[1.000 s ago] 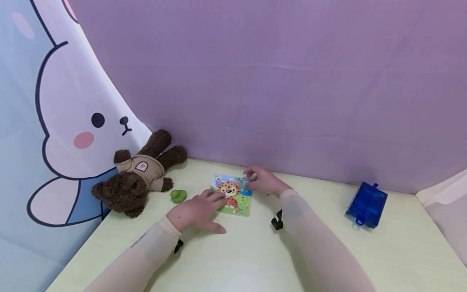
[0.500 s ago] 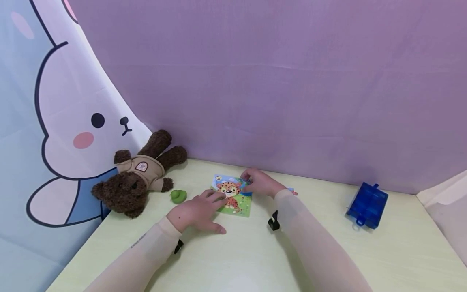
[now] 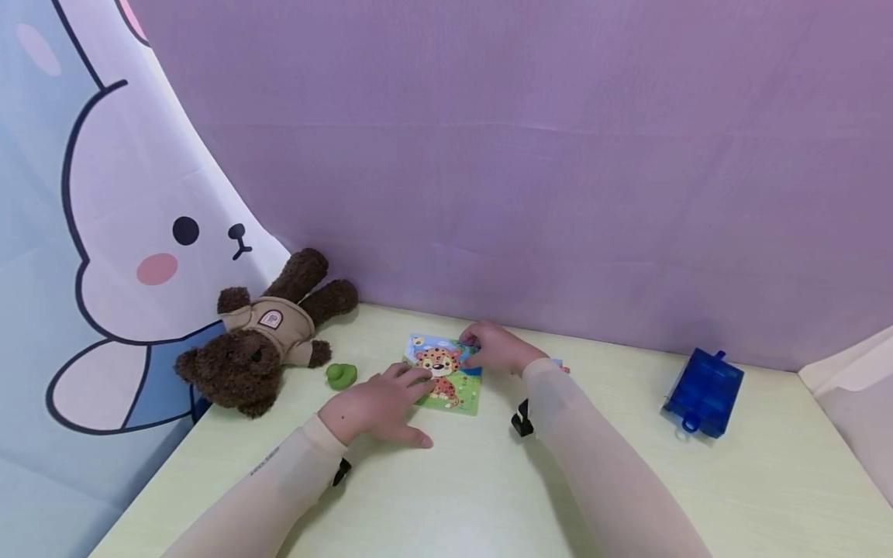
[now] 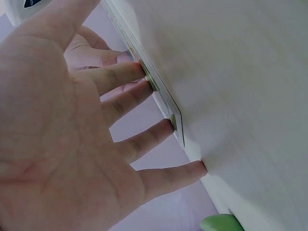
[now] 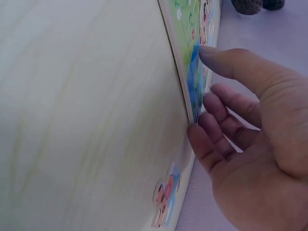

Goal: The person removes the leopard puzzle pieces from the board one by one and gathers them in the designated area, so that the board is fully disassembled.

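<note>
A square jigsaw puzzle board (image 3: 456, 397) with a spotted cub picture lies flat near the back of the table. Across its left side stretches my left hand (image 3: 384, 403), fingers spread; in the left wrist view, several fingertips touch the board (image 4: 166, 103) and the little finger touches the table. My right hand (image 3: 498, 350) is at the far right corner. Its thumb and curled fingers bracket a blue puzzle piece (image 5: 194, 72) there, in the right wrist view. Whether that piece sits fully flat is unclear. Another loose puzzle piece (image 5: 166, 199) lies beside the board, partly hidden by my right wrist in the head view.
A green toy figure (image 3: 341, 376) sits left of the board. Farther left a brown teddy bear (image 3: 275, 325) lies on the table. A translucent blue case (image 3: 705, 394) stands at the right. A purple cloth (image 3: 530, 194) hangs along the back edge.
My right hand has moved slightly left and closed its thumb and fingers in at the board's corner, uncovering the loose piece by the wrist. My left hand stays in place.
</note>
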Available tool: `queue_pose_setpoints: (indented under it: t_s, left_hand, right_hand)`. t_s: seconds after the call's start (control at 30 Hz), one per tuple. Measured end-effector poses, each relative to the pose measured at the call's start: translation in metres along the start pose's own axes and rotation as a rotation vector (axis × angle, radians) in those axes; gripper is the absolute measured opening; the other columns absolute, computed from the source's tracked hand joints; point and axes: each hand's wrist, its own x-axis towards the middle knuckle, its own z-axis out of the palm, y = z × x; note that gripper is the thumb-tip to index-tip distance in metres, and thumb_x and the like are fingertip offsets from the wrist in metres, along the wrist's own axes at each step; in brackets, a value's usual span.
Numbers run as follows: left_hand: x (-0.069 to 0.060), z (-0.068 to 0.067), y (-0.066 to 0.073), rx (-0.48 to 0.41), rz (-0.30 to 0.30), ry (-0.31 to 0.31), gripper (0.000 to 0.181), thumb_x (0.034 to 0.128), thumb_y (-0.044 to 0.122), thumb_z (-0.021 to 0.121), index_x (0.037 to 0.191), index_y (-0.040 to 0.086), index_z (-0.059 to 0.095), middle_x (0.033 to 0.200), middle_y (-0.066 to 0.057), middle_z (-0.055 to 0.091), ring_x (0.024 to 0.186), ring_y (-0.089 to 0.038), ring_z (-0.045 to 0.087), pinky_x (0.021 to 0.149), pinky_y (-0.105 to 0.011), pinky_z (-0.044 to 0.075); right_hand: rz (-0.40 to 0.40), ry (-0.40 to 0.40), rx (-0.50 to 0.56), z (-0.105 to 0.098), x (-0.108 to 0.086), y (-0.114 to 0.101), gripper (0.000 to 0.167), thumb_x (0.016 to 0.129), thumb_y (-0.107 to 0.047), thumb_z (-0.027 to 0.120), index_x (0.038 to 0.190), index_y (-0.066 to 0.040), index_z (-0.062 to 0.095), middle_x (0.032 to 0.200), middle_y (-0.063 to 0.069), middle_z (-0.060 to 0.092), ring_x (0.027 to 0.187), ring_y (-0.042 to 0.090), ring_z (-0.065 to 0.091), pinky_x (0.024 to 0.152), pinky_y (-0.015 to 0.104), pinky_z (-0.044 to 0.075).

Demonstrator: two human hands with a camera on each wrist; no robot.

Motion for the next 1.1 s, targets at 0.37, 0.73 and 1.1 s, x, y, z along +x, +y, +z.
queue_pose_setpoints:
  t_s: [0.37,0.73,1.1]
  left_hand:
    - [-0.0010,-0.0006,0.0006,0.002,0.005,0.000,0.099,0.0915,0.074,0.068,0.166,0.016,0.040,0.175,-0.007,0.034,0.159,-0.047,0.033,0.122,-0.065,0.044]
    - [0.0006,0.0026,-0.0008,0.006,-0.001,0.003,0.100,0.0904,0.075,0.069,0.166,0.017,0.040,0.175,-0.007,0.034,0.159,-0.046,0.033,0.122,-0.065,0.045]
    - [0.0015,0.0024,-0.0006,0.001,-0.019,-0.012,0.100,0.0911,0.075,0.068,0.168,0.019,0.037,0.176,-0.003,0.032,0.161,-0.042,0.031,0.122,-0.064,0.045]
  right_hand:
    - [-0.024,-0.032,-0.003,-0.0016,-0.0024,-0.0002,0.046,0.096,-0.022,0.080,0.137,-0.006,0.068,0.134,0.008,0.063,0.123,0.025,0.061,0.112,0.047,0.055]
    - [0.006,-0.062,0.026,-0.0008,0.0050,-0.0004,0.048,0.094,-0.021,0.081,0.138,-0.007,0.068,0.135,0.007,0.062,0.122,0.023,0.060,0.112,0.045,0.055]
    - [0.018,-0.044,0.036,-0.0012,0.0053,0.0020,0.048,0.095,-0.023,0.080,0.140,-0.012,0.067,0.139,0.007,0.059,0.126,0.025,0.057,0.113,0.047,0.054]
